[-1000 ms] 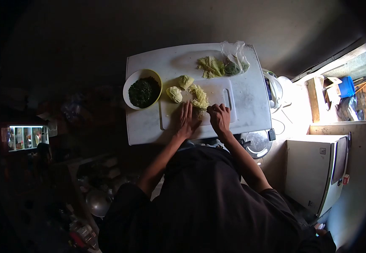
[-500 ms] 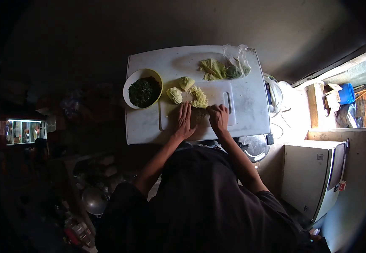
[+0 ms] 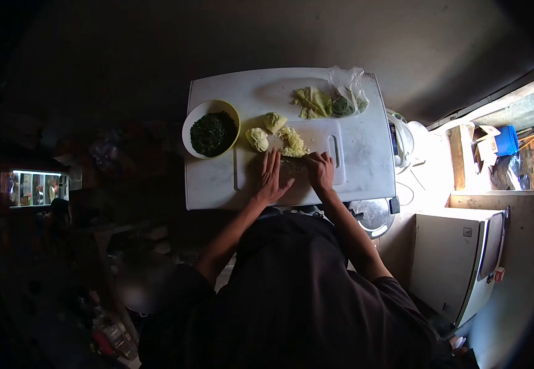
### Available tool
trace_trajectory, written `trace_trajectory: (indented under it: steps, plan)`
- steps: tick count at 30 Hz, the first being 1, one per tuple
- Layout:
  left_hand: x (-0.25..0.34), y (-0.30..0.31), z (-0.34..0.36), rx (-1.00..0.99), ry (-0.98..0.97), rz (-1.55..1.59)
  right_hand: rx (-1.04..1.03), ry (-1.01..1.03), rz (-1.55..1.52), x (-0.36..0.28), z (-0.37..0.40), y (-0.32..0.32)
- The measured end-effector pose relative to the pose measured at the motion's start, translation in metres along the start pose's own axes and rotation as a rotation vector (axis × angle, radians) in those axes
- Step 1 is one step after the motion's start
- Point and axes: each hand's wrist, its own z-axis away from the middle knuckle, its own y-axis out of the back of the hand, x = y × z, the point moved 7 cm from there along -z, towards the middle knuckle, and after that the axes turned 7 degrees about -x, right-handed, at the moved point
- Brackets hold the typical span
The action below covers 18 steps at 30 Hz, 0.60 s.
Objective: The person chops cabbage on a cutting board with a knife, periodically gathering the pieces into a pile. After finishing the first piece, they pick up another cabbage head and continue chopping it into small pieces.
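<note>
On a white cutting board (image 3: 324, 130), a heap of finely chopped pale cabbage (image 3: 292, 144) lies in a curved band. My right hand (image 3: 320, 171) is closed around a knife's handle at the board's right part; the dark blade, hard to see in shadow, points left along the heap's near edge. My left hand (image 3: 271, 178) has its fingers stretched out together and thumb apart, fingertips right at the blade's tip end. Two cabbage chunks, one nearer (image 3: 257, 139) and one farther (image 3: 274, 122), sit just beyond my left fingertips.
A yellow-rimmed bowl (image 3: 235, 112) of chopped dark greens stands at the table's left. Loose cabbage leaves (image 3: 313, 103) and a clear plastic bag (image 3: 348, 92) with greens lie at the back right. Right of the white table (image 3: 369, 161) stand a round lidded pot (image 3: 374, 216) and a white cabinet (image 3: 446, 258).
The whole view has shifted slightly to the right. My left thumb is spread a little farther from its fingers; my right hand keeps its grip on the knife.
</note>
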Motion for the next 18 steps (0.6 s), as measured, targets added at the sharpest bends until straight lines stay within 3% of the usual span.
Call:
trace_trajectory:
  steps: [2, 5, 8, 11, 18]
  plan:
    - [-0.002, 0.003, -0.004, -0.004, 0.009, 0.031, -0.066, -0.026, 0.017, 0.009, -0.002, -0.013]
    - [-0.002, -0.001, -0.001, -0.053, 0.032, 0.022, 0.002, 0.028, -0.021, -0.006, -0.014, 0.013]
    - [0.000, 0.001, 0.001, 0.027, 0.019, 0.018, 0.029, 0.064, -0.036, 0.016, 0.000, -0.018]
    - [-0.004, -0.005, 0.002, -0.002, 0.035, 0.093, -0.045, 0.059, -0.057, -0.001, -0.019, 0.010]
    - [-0.002, -0.001, 0.000, 0.027, 0.007, 0.124, -0.051, 0.034, -0.051, 0.000, -0.015, 0.004]
